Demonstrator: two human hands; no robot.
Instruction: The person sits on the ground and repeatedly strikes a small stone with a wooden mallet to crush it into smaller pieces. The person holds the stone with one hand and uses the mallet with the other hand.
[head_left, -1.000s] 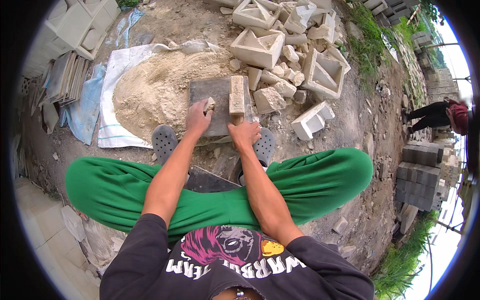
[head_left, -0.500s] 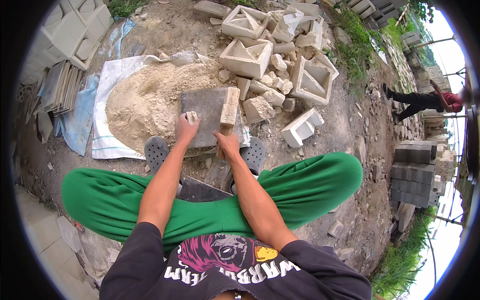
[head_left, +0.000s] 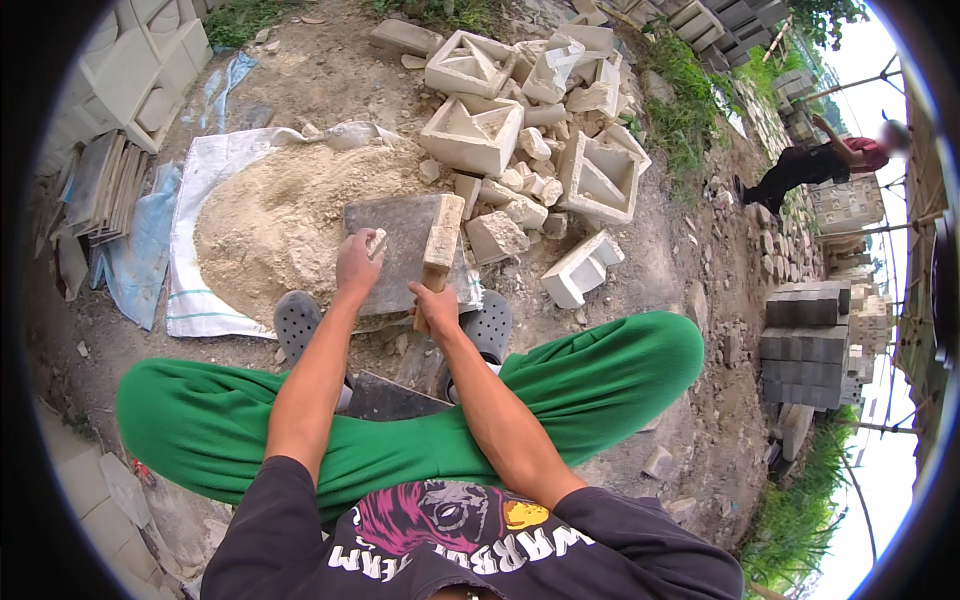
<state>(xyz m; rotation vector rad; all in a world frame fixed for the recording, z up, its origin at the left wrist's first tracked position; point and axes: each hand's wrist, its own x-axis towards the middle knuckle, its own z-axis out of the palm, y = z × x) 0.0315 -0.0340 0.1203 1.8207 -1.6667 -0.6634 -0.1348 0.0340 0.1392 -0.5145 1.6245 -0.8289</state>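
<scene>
Fingers of the left hand (head_left: 358, 264) are curled tight around a small pale stone chip (head_left: 377, 242), pinching it against the top of a flat grey slab (head_left: 400, 250). Those of the right hand (head_left: 433, 304) are wrapped closed around the handle of a wooden mallet (head_left: 441, 240), whose blocky pale head rests on the slab's right part. That slab lies tilted on the dirt just in front of the person's two grey perforated clogs (head_left: 298, 322), between a heap of sand (head_left: 270, 225) on a white sack (head_left: 190, 270) to the left and a pile of broken pale concrete blocks (head_left: 520, 130) to the right and behind. Green trousers (head_left: 600, 375) spread wide below both forearms — the person sits low. Far right, another person (head_left: 810, 170) bends over beside stacked grey bricks (head_left: 805, 345)
</scene>
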